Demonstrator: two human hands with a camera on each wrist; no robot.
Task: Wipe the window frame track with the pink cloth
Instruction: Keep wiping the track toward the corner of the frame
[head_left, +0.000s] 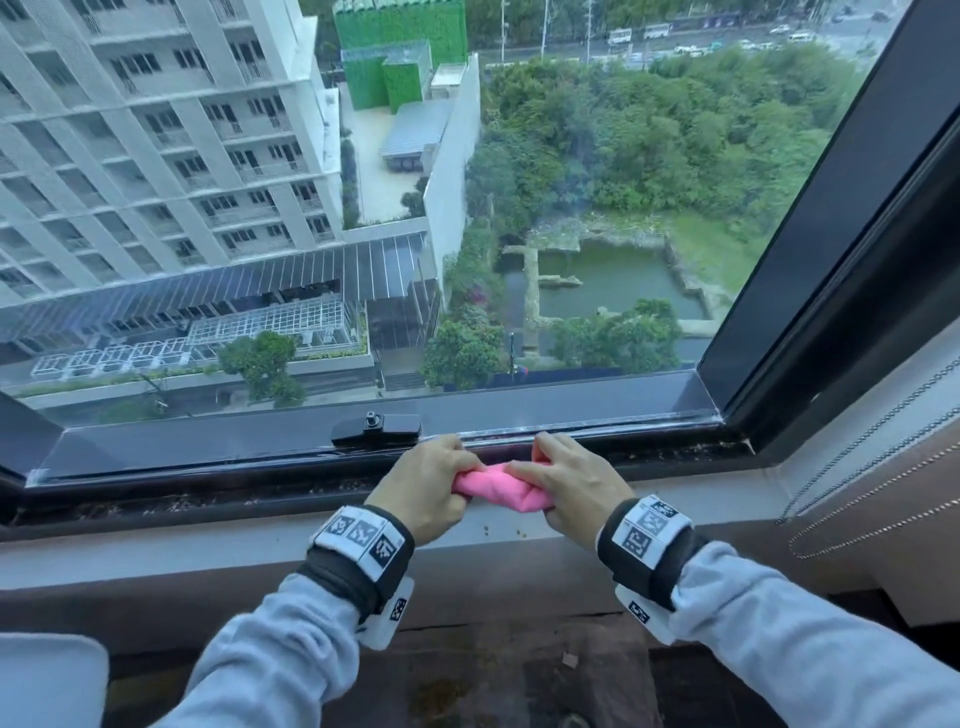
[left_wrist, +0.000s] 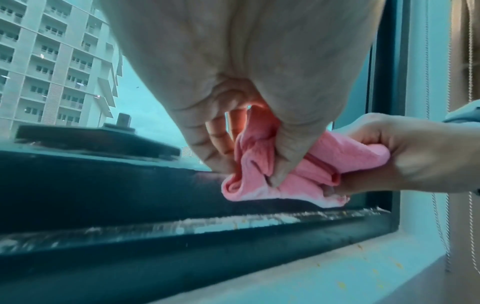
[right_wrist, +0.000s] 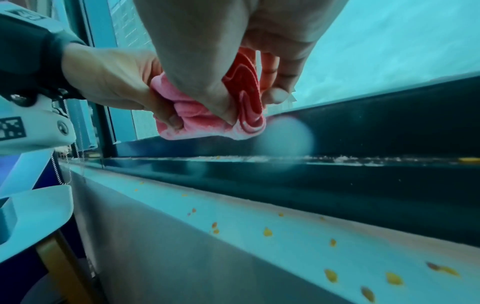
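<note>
1. Both hands, left hand (head_left: 423, 488) and right hand (head_left: 574, 486), pinch the bunched pink cloth (head_left: 498, 491) just above the gritty track (head_left: 675, 453).
2. Probably too bulky: it might skim the groove, shoving crumbs onto the sill (head_left: 260, 530).

The pink cloth (head_left: 498, 491) at lower centre looks soft, ribbed and matt, the dark window frame track (head_left: 670, 453) beneath it smooth, glossy metal crusted with gritty pale dirt, and the sill (right_wrist: 298, 230) below painted, matt and speckled with crumbs.

both hands (right_wrist: 197, 67) gripping pink cloth (right_wrist: 207, 117), track (right_wrist: 337, 159)
</note>
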